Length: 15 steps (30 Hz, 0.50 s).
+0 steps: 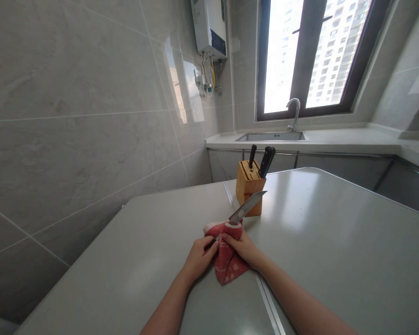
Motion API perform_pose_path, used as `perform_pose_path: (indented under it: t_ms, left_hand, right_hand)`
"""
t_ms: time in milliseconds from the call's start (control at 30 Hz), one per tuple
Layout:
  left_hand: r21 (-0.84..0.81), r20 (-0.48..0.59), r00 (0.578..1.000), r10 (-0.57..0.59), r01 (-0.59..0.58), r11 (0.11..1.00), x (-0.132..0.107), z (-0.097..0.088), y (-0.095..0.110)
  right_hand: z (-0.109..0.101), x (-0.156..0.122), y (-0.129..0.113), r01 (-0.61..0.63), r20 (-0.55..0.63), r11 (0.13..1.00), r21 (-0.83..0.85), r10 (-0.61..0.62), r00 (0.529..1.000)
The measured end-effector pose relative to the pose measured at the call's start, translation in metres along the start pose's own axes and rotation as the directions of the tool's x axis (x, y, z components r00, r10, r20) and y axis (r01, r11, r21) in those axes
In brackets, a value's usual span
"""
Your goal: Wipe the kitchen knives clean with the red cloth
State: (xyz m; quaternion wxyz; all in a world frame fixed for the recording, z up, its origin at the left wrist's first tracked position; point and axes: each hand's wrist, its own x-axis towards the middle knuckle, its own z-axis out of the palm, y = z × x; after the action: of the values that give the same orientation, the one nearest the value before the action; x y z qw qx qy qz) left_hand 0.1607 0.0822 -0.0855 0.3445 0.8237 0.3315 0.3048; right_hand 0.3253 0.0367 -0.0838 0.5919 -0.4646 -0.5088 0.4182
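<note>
A kitchen knife (247, 207) points up and to the right over the table, its lower blade wrapped in a red cloth (226, 260) with a pale pattern. My left hand (201, 255) is closed around the knife's dark handle, which shows only in part between the fingers. On the other side, my right hand (244, 246) pinches the cloth around the blade, thumb on top. The cloth's lower corner hangs down between both hands. Just behind the blade stands a wooden knife block (246, 186), with black-handled knives (266, 162) in its slots.
The pale table (153, 232) has a metal seam strip running through it. Beyond it is a counter (349, 136) with a sink (270, 136) and a faucet (294, 113) under a window. A water heater (209, 28) hangs on the tiled wall.
</note>
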Motion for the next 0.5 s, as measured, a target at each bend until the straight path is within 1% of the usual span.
perform_pose_path:
  t_ms: [267,500]
  left_hand:
    - [0.020,-0.008,0.999,-0.045,0.045,0.999,0.0017,0.0011,-0.0071]
    - [0.033,0.005,0.998,-0.055,0.054,0.998,0.0009,0.0017,-0.0057]
  right_hand:
    - [-0.0017,-0.0007,-0.0003,-0.017,-0.006,1.000,0.012,0.017,1.000]
    - [-0.0012,-0.0012,-0.0010,-0.011,0.000,1.000,0.015,0.011,1.000]
